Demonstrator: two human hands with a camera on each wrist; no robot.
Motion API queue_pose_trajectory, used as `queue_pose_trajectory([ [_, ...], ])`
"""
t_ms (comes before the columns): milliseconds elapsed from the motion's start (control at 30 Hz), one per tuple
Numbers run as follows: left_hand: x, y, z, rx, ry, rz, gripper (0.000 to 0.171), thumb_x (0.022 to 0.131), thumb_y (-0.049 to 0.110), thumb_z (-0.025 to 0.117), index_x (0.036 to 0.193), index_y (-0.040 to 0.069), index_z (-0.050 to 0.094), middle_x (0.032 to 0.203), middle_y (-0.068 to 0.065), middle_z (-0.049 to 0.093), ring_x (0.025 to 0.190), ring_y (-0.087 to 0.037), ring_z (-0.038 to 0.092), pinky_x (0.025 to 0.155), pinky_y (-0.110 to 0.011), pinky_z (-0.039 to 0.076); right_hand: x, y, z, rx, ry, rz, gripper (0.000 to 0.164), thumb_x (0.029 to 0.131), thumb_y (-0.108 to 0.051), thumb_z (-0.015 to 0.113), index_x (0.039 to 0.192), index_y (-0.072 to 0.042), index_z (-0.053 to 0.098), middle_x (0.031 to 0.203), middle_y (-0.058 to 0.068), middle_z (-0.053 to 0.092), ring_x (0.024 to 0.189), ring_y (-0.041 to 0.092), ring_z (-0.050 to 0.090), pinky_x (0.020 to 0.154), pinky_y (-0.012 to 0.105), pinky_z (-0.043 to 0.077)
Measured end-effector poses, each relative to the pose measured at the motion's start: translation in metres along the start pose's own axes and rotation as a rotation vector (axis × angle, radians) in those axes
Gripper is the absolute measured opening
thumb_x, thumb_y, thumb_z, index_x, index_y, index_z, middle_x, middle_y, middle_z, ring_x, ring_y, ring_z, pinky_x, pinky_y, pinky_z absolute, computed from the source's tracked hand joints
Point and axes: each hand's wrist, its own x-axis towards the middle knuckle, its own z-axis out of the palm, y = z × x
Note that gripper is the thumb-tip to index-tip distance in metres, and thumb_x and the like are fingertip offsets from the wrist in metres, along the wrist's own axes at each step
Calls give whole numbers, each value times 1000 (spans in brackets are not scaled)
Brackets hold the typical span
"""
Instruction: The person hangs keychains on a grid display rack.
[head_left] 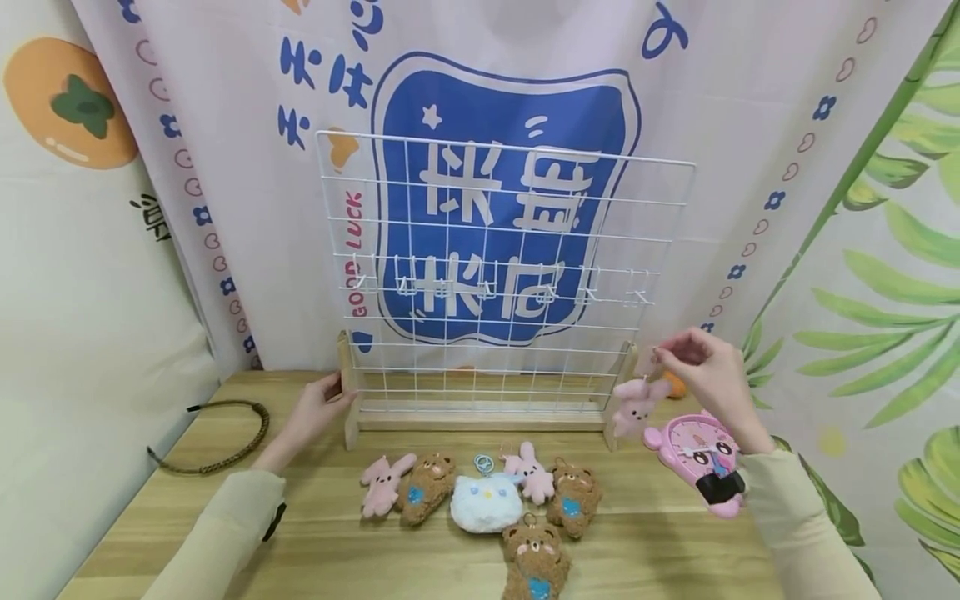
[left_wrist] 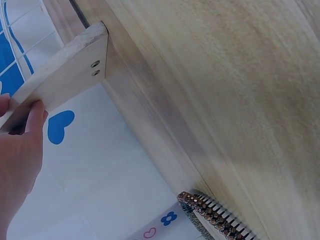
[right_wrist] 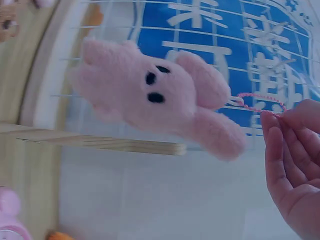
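A white wire grid rack stands upright in a wooden base. My left hand grips the rack's left wooden post between thumb and fingers. To the right of the rack, my right hand pinches the pink bead chain of a plush rabbit keychain. The rabbit hangs in the air by the right wooden post. Several small clear hooks sit in a row across the grid.
Before the rack lie two pink rabbits, several brown bears and a white plush with a blue ring. A pink clock lies at right, under the right forearm. A braided headband lies at left. Printed cloth hangs behind.
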Motion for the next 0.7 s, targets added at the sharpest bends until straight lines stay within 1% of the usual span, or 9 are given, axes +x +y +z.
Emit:
queue_pose_trajectory([
  [100, -1, 1, 0, -7, 6, 9, 49, 98, 3, 59, 135, -23, 42, 133, -42, 51, 125, -53, 53, 105, -52, 48, 11, -10, -8, 26, 24, -15, 15, 89, -13, 74, 97, -1, 69, 85, -18, 73, 75, -12, 65, 70, 4, 57],
  [167, -1, 1, 0, -16, 6, 14, 49, 97, 4, 59, 135, -23, 42, 132, -42, 51, 124, -53, 54, 104, -52, 49, 18, -15, -12, 33, 34, -33, 16, 89, -12, 73, 99, 0, 70, 85, -27, 69, 76, -12, 66, 71, 3, 56],
  [200, -1, 2, 0, -23, 6, 16, 50, 97, 4, 60, 135, -23, 42, 132, -42, 51, 124, -53, 54, 104, -52, 49, 22, -18, -13, 30, 40, -38, 16, 90, -13, 73, 99, -1, 70, 85, -27, 69, 76, -12, 65, 71, 3, 55],
  [267, -1, 2, 0, -27, 7, 17, 50, 97, 4, 60, 135, -23, 41, 132, -42, 51, 124, -53, 54, 104, -52, 49, 29, -23, -15, 24, 44, -45, 16, 90, -14, 73, 99, -2, 70, 85, -23, 71, 75, -12, 65, 71, 2, 55],
  [400, -1, 2, 0, -19, 8, 14, 50, 97, 3, 60, 135, -22, 42, 132, -42, 51, 124, -53, 54, 104, -52, 49, 42, -27, -17, -2, 56, -38, 15, 91, -16, 73, 99, -4, 70, 87, -6, 77, 73, -12, 64, 69, 2, 53],
  [467, -1, 1, 0, -12, 8, 15, 49, 97, 3, 60, 135, -22, 42, 132, -42, 51, 124, -53, 54, 104, -52, 49, 49, -27, -18, -16, 63, -36, 15, 91, -17, 72, 99, -4, 70, 89, -1, 78, 73, -13, 64, 68, 1, 53],
  [533, -1, 1, 0, -8, 9, 18, 48, 97, 2, 59, 135, -22, 43, 132, -42, 51, 124, -53, 54, 104, -52, 49, 54, -25, -18, -25, 70, -30, 15, 91, -17, 72, 98, -4, 70, 87, -3, 77, 72, -14, 63, 68, 1, 52],
  [600, -1, 0, 0, -8, 8, 20, 48, 97, 2, 59, 135, -22, 43, 132, -42, 51, 124, -53, 53, 104, -52, 48, 57, -23, -18, -34, 69, -26, 16, 92, -18, 71, 98, -3, 70, 83, -10, 75, 72, -15, 62, 67, 0, 52],
  [700, -1, 0, -1, -5, 6, 18, 48, 97, 2, 58, 135, -22, 42, 133, -42, 50, 125, -53, 53, 105, -52, 48, 62, -18, -17, -49, 46, -15, 20, 92, -20, 71, 99, -2, 70, 83, -19, 70, 73, -16, 61, 68, -1, 50],
])
